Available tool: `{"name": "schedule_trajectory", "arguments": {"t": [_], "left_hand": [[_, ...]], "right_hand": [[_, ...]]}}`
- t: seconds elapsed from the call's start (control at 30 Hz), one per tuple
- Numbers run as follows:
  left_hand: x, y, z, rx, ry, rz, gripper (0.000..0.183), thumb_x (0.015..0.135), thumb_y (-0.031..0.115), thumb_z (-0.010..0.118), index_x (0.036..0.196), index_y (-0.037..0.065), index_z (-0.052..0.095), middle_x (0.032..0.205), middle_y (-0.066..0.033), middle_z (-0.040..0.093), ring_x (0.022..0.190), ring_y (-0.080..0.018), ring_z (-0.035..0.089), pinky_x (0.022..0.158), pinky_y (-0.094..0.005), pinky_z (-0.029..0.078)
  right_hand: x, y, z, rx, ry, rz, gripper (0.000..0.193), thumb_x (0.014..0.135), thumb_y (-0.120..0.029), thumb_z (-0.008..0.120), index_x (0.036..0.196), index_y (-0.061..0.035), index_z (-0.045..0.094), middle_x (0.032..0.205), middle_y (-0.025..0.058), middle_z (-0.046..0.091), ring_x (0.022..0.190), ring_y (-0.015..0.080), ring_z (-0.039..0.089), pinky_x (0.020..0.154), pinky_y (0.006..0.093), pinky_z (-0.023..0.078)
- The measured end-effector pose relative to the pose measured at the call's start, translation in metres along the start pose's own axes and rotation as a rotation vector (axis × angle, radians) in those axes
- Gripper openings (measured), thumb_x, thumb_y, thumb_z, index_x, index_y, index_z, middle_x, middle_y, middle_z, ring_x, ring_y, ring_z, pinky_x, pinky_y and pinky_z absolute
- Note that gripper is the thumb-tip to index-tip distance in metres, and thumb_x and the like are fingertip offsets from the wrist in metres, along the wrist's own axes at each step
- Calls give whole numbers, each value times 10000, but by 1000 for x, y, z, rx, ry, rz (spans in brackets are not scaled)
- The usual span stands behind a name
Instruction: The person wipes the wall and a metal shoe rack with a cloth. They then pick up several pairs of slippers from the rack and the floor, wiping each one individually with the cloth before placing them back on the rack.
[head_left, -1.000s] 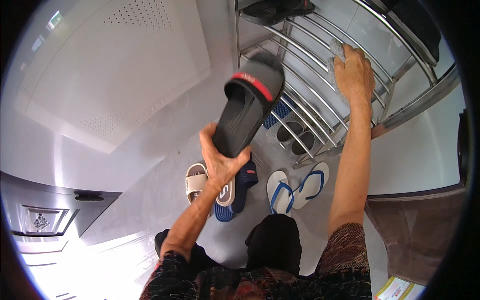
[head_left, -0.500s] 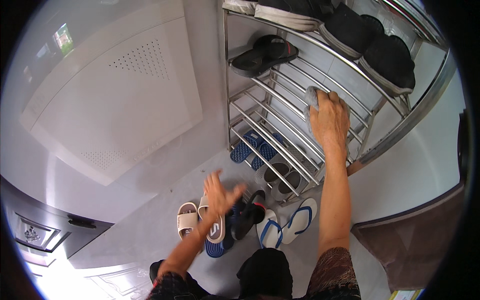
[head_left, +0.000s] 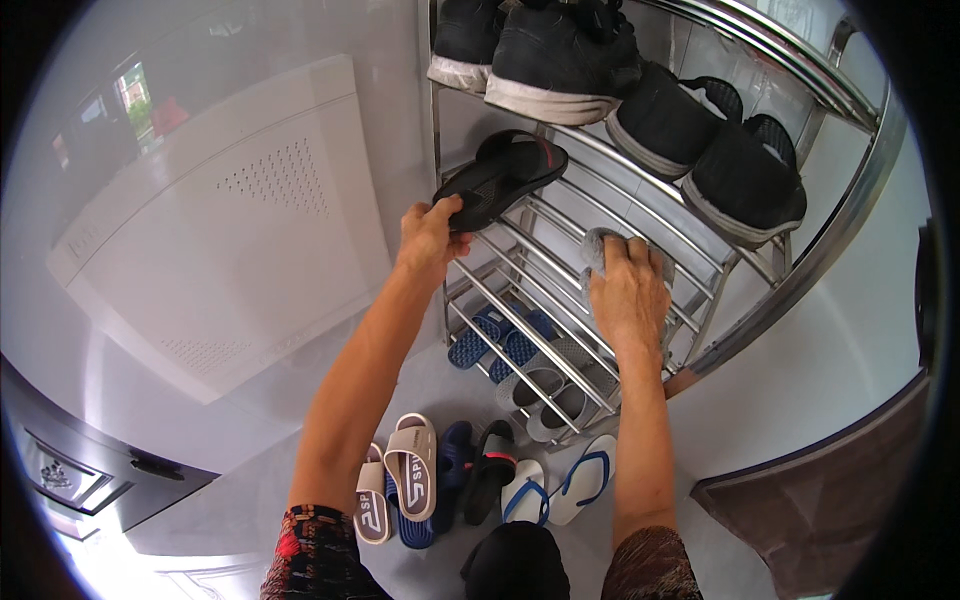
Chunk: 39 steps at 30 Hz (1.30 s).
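My left hand (head_left: 425,240) pinches the near end of a black slide sandal (head_left: 500,190), which has a thin red line on its strap. The sandal is at the left side of a middle tier of the metal shoe rack (head_left: 562,238). In my right hand (head_left: 632,300) is a bunched grey cloth (head_left: 596,247), pressed on the bars of that same tier, further right. My fingers cover part of the cloth. Whether the sandal is lifted off the bars, I cannot tell.
Black sneakers (head_left: 560,60) and black shoes (head_left: 745,185) fill the tier above. Blue slippers (head_left: 483,335) and grey clogs (head_left: 560,410) sit low in the rack. Beige slides (head_left: 412,465), a black slide (head_left: 490,470) and white flip-flops (head_left: 583,480) lie on the floor before it.
My left hand has risen from above the floor footwear and taken hold of the black slide sandal. My right hand stays on the bars with the cloth. The view has shifted.
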<state>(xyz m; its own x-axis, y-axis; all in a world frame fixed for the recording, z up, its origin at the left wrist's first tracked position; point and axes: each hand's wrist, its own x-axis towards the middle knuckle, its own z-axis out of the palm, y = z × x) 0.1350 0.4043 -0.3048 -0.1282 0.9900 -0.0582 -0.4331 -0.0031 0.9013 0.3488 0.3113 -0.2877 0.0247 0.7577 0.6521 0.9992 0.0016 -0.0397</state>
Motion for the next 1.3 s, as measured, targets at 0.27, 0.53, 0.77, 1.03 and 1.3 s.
{"name": "schedule_trajectory", "arguments": {"t": [0.27,0.53,0.77,1.03,1.3], "left_hand": [[-128,-45,-135,-162,-24,-22,217,905,184,585,1015,41,464,850,-96,566,638,-196,564,502,-334,456],[-218,-169,-253,13,117,-386,278,883,159,619,1054,36,437,904,-124,583,695,-218,612,500,-324,517],[-218,-196,-284,1288,28,14,450,764,145,697,1122,19,455,1069,-217,536,998,-389,522,839,-472,438],[-132,-50,-129,1315,-15,743,588,741,66,690,1272,39,440,1335,-204,395,1258,-397,349,1017,-479,318],[-79,-37,-17,1149,-337,985,574,792,35,638,1310,36,391,1380,-177,382,1306,-359,343,1024,-470,333]], "right_hand": [[0,0,-3,-3,-55,39,238,777,-141,651,985,-29,620,995,136,580,989,324,578,707,422,567],[21,-5,-2,92,-8,153,255,795,-140,631,1028,-38,621,1019,176,594,978,354,583,808,442,508],[108,-88,43,397,215,34,356,809,-209,633,1055,41,566,1070,297,538,1043,432,498,903,501,406],[165,-124,130,411,-59,-35,467,850,-162,520,1267,16,411,1279,212,421,1127,381,428,994,472,344],[124,-78,109,-13,-314,-276,270,825,-110,498,1010,-9,667,1099,148,635,1063,299,559,908,378,437]]}}
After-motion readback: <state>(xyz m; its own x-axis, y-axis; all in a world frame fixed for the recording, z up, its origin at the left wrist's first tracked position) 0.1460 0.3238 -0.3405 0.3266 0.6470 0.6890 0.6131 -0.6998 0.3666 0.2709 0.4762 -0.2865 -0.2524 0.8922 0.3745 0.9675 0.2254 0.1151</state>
